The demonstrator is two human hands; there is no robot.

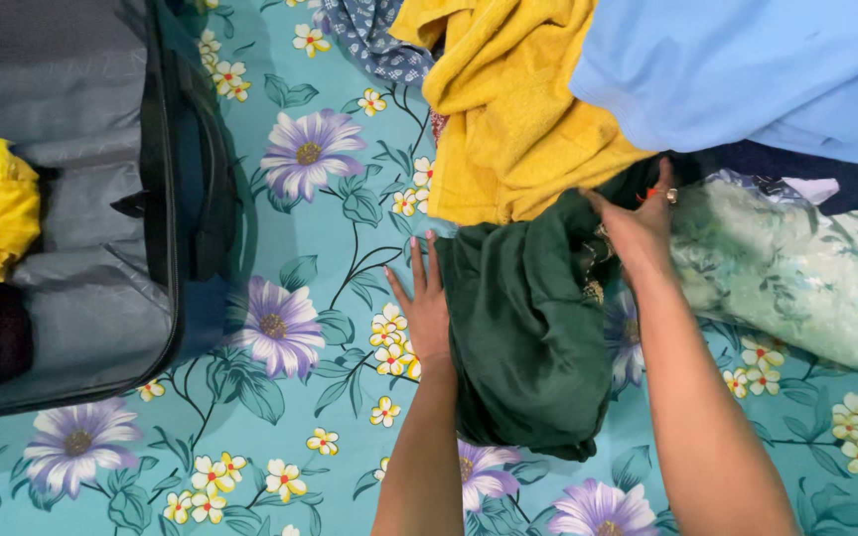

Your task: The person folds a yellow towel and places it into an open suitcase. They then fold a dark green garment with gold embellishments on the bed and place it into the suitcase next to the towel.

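Green cloth (528, 337) lies between both hands: left hand (424, 308) flat, fingers open against its edge; right hand (638, 228) grips its top.

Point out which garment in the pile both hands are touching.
The dark green garment: the left hand presses its left edge, the right hand its top. The yellow towel lies untouched.
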